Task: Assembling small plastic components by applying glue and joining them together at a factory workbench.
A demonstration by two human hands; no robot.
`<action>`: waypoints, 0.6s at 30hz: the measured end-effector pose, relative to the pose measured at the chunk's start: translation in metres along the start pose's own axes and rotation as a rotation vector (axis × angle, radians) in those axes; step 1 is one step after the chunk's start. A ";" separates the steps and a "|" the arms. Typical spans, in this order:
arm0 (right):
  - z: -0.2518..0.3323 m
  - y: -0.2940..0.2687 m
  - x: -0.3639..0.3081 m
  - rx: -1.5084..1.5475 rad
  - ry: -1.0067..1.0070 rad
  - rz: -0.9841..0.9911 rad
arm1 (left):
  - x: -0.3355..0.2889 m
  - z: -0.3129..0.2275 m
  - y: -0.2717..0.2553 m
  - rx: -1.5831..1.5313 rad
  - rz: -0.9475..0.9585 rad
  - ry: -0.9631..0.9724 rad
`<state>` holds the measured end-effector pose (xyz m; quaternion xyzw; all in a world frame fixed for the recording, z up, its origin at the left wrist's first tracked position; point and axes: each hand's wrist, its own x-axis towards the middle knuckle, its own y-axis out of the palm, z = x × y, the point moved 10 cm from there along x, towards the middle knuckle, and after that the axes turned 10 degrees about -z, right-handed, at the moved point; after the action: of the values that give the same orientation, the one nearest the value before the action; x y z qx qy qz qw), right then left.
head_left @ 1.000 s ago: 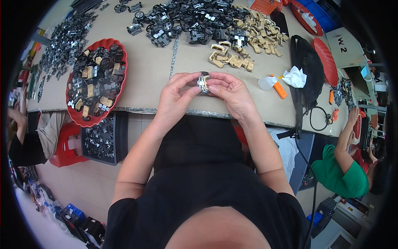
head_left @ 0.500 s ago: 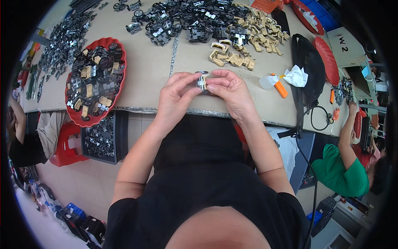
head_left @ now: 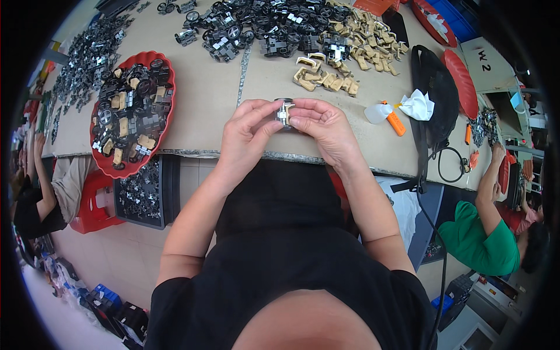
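Note:
Above the near edge of the table, my left hand [head_left: 247,133] and my right hand [head_left: 328,129] hold one small silver-and-black wheeled part [head_left: 283,114] between them. Thumb and fingertips of each hand pinch it from either side. A bit of tan shows on its right side, by my right fingertips; the fingers cover much of the rest. Beyond my hands lies a heap of similar black-and-silver wheeled parts [head_left: 280,26]. Beside that heap, curved tan plastic pieces [head_left: 373,46] are spread, with a few closer to me. To the left, a scalloped red tray [head_left: 170,105] holds wheeled parts and tan pieces mixed.
Right of my hands lie a translucent bottle [head_left: 376,114], an orange tool [head_left: 396,124], a crumpled white tissue [head_left: 417,107] and a black bag [head_left: 434,87]. Small dark parts [head_left: 87,64] cover the far left. A dark bin [head_left: 170,189] stands below the table. Co-workers sit both sides.
The wheeled part has turned slightly between my fingers, and its silver face shows more. My right fingers have closed in a little. At left, a co-worker's arm has moved.

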<state>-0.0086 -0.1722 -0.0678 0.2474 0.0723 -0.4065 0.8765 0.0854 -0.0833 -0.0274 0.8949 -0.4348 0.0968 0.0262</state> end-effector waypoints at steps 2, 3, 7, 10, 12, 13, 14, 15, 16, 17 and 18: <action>0.001 0.002 0.000 -0.040 0.000 0.013 | 0.000 0.000 -0.001 0.008 -0.019 0.014; 0.002 0.002 -0.001 -0.059 0.001 0.020 | 0.000 -0.002 -0.002 0.033 -0.030 0.029; 0.001 0.002 -0.001 -0.100 0.014 0.011 | -0.002 -0.005 -0.001 0.079 -0.018 0.049; 0.000 0.001 -0.001 -0.098 0.011 -0.012 | -0.003 -0.010 0.000 0.124 -0.016 0.084; 0.001 0.000 -0.001 -0.095 0.020 -0.031 | -0.003 -0.008 0.000 0.093 -0.024 0.064; 0.001 0.000 -0.001 -0.091 0.022 -0.023 | -0.003 -0.007 -0.001 0.077 -0.028 0.053; -0.001 -0.001 0.000 -0.088 0.025 -0.015 | -0.003 -0.009 -0.001 0.090 -0.029 0.064; -0.001 -0.001 0.001 -0.082 0.026 -0.009 | -0.003 -0.012 0.000 0.104 -0.027 0.076; -0.001 -0.001 0.002 -0.066 0.025 0.000 | -0.003 -0.014 0.000 0.117 -0.025 0.087; -0.001 0.000 0.002 -0.050 0.025 0.011 | -0.003 -0.013 0.001 0.104 -0.023 0.082; -0.001 0.001 0.002 -0.035 0.024 0.022 | -0.003 -0.012 0.001 0.090 -0.022 0.078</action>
<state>-0.0061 -0.1728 -0.0688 0.2378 0.0872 -0.3925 0.8842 0.0811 -0.0797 -0.0162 0.8956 -0.4187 0.1506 0.0038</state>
